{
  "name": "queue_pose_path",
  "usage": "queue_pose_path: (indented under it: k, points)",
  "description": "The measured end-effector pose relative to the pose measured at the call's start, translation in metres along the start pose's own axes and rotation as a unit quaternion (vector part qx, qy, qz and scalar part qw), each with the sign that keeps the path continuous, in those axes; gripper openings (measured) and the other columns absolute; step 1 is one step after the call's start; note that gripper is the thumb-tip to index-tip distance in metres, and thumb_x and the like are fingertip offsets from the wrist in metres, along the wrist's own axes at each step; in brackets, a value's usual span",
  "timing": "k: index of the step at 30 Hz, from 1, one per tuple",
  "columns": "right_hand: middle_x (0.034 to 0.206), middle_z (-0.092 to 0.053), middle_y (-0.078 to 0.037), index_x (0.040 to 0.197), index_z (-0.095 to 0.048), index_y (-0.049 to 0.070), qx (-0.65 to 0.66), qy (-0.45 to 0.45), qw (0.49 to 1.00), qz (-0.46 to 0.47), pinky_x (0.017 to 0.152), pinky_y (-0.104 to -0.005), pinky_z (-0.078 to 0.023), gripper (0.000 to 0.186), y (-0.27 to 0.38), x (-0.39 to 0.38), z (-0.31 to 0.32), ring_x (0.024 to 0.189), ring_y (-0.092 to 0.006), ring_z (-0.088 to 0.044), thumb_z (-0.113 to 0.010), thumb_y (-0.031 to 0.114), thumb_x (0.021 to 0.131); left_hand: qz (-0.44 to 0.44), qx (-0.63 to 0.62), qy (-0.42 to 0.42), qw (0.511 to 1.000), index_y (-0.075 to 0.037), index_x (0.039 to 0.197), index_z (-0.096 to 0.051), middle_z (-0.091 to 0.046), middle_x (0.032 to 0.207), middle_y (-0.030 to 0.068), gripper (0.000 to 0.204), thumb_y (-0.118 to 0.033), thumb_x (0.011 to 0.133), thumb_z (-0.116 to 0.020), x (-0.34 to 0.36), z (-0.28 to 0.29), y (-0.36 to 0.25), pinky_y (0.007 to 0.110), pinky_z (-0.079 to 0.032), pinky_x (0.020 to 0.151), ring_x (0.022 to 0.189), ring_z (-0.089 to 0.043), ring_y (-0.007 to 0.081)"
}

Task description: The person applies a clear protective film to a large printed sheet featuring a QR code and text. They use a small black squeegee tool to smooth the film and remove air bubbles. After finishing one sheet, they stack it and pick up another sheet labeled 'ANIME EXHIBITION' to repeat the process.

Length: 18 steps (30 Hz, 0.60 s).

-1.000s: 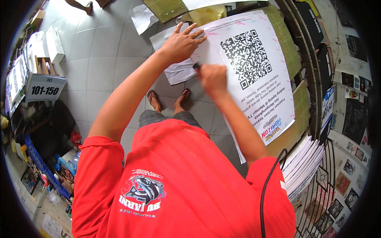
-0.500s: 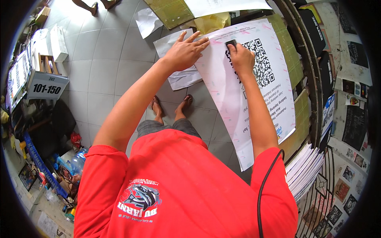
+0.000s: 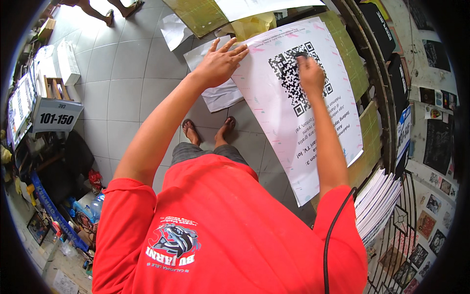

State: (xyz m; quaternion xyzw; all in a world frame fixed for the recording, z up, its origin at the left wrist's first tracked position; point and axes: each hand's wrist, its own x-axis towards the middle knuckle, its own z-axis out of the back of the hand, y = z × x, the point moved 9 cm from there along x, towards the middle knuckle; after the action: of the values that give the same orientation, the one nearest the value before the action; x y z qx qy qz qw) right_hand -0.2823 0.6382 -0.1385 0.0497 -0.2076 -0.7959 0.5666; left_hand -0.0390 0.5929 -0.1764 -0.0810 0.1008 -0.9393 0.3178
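Observation:
A large white printed sheet [image 3: 267, 125] with a square black-and-white code lies on a green gridded board [image 3: 355, 78]. My left hand [image 3: 220, 63] lies with fingers spread on the sheet's upper left corner. My right hand [image 3: 311, 77] is closed on a small dark flat tool [image 3: 300, 55] over the upper part of the code; the tool is partly hidden by the fingers. Loose crumpled white papers [image 3: 215, 98] lie under and beside the left end of the sheet.
A stack of printed sheets [image 3: 373, 201] in a wire rack [image 3: 399, 225] stands at lower right. Signboards and clutter [image 3: 54, 115] line the left. Another person's legs and sandalled feet [image 3: 107, 17] show at the top left on the tiled floor [image 3: 122, 93].
My right hand with the tool has moved from the sheet's left edge up and right onto the code. My left hand stays at the upper corner.

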Motion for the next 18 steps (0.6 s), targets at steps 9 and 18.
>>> queue_pose_path:
  k: [9, 18]
  points:
    - [0.063, -0.063, -0.015, 0.073, -0.057, 0.007, -0.084, -0.009, 0.992, 0.098, 0.067, -0.0482, -0.043, 0.041, 0.024, -0.009, -0.038, 0.062, -0.0359, -0.062, -0.050, 0.042, 0.093, -0.008, 0.018, 0.000, 1.000, -0.015, 0.144, -0.035, -0.031, 0.151, 0.0001, 0.049, -0.018, 0.096, -0.043, -0.001, -0.003, -0.003, 0.052, -0.012, 0.115, 0.143, -0.019, 0.0241]
    - [0.066, -0.064, -0.014, 0.071, -0.060, 0.007, 0.022, 0.070, 0.982, 0.172, 0.064, -0.0443, -0.044, 0.043, 0.091, -0.043, -0.061, 0.063, -0.0330, -0.063, -0.053, 0.044, 0.091, -0.003, 0.034, 0.014, 0.999, -0.015, 0.145, -0.034, -0.031, 0.151, -0.0001, 0.050, -0.018, 0.096, -0.043, 0.000, 0.000, -0.001, 0.052, -0.012, 0.115, 0.143, -0.018, 0.0242]
